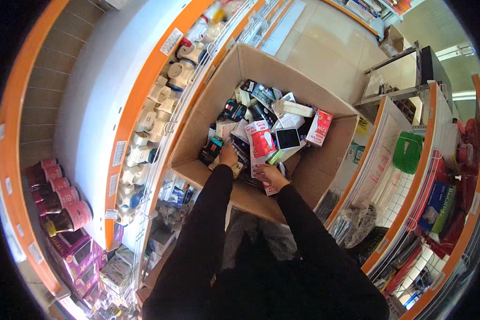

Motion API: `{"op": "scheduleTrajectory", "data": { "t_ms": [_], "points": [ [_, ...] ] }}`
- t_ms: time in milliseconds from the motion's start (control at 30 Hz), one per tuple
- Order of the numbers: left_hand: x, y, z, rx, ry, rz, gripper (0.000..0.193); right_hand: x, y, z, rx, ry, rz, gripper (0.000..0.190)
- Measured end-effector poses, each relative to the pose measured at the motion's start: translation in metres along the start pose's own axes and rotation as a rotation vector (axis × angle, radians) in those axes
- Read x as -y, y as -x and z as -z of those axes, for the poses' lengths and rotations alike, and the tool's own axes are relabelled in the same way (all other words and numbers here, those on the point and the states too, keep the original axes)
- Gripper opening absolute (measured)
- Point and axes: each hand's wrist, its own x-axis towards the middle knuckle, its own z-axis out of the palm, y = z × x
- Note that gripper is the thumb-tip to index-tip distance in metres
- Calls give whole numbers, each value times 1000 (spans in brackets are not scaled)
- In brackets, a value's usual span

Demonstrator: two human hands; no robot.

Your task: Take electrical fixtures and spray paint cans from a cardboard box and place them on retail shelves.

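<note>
Both my hands are inside a large cardboard box (322, 168) heaped with mixed packaged goods. My left hand (227, 156) reaches into the heap beside a black package (212, 150) with a teal patch. A cream-coloured piece (237, 169) shows by its wrist; whether the fingers grip anything is hidden. My right hand (271, 176) rests over the contents with fingers apart, just below a red-and-white light bulb box (263, 143). Under that hand another red-and-white box (269, 189) is partly covered. A dark square panel with a pale frame (288, 138) lies farther right.
A second red-and-white bulb box (320, 127) leans by the box's right wall. Left stands an orange-edged shelf (134, 90) of cream plastic fittings (160, 100). On the right, more shelving holds green coiled material (408, 153). Tiled floor (324, 44) shows beyond the box.
</note>
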Motion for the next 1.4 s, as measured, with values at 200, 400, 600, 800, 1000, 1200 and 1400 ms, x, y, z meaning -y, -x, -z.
{"op": "scheduleTrajectory", "data": {
  "t_ms": [200,400,600,800,1000,1200,1400],
  "points": [
    [-47,17,1,-74,-196,-68,30,-5,9,6,-214,-59,-48,36],
    [-82,36,28,-54,-36,-325,13,10,4,-5,-162,-298,-106,60],
    [-120,81,42,-234,-210,-543,11,45,9,-19,-195,-510,-295,81],
    [-139,114,75,-303,-243,-714,14,59,8,-21,6,-607,-178,54],
    [-134,139,108,-265,-263,-910,23,102,49,-55,14,-407,220,32],
    [-163,142,132,-462,567,-538,42,149,105,-72,92,-320,505,63],
    [-203,122,180,32,1047,-433,76,191,158,-95,88,-16,775,62]
  ]
}}
